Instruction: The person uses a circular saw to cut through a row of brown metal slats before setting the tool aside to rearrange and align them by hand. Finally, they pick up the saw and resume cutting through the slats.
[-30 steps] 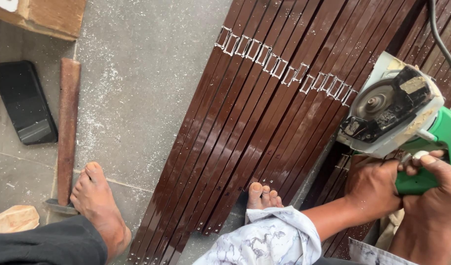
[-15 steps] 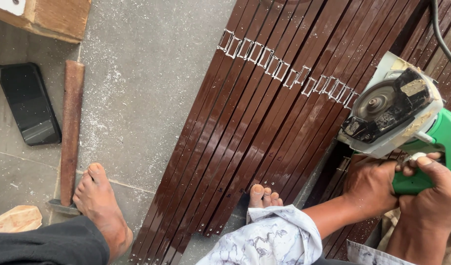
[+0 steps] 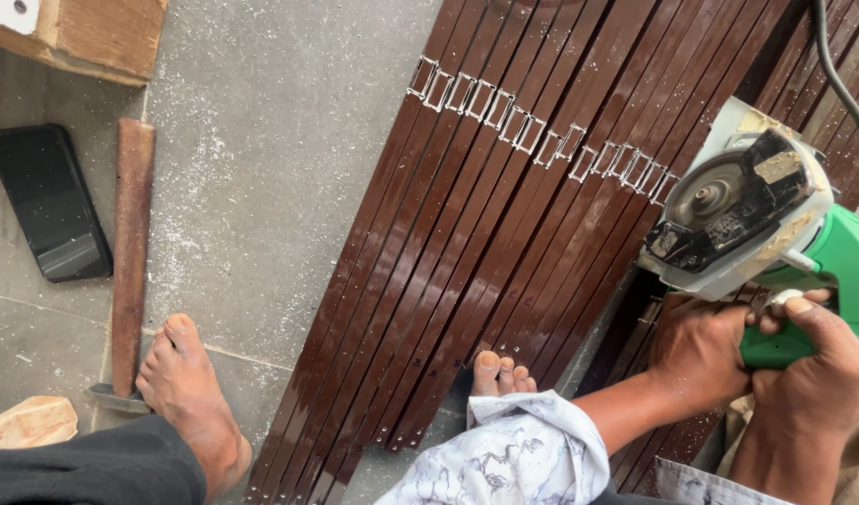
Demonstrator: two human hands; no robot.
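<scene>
Fingers [image 3: 804, 309] of the right hand [image 3: 818, 374] are wrapped tight round the green handle of the circular saw [image 3: 757, 220]; the left hand [image 3: 696, 351] is closed against the same handle from the other side; the saw is held tilted, disc face up, above the right edge of the brown slats [image 3: 467, 243]; a hammer [image 3: 125, 262] and a dark phone [image 3: 48, 201] are lying on the concrete floor [image 3: 270, 140], well apart.

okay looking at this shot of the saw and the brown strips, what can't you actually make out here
Head view only:
- Saw: its green body runs off the right edge, and the handle is covered by the right hand.
- Left hand: its fingers curl under the saw, so what they touch is hidden.
- Brown strips: the top edge cuts off their far ends.
- Hammer: the head is partly behind a foot.
</scene>
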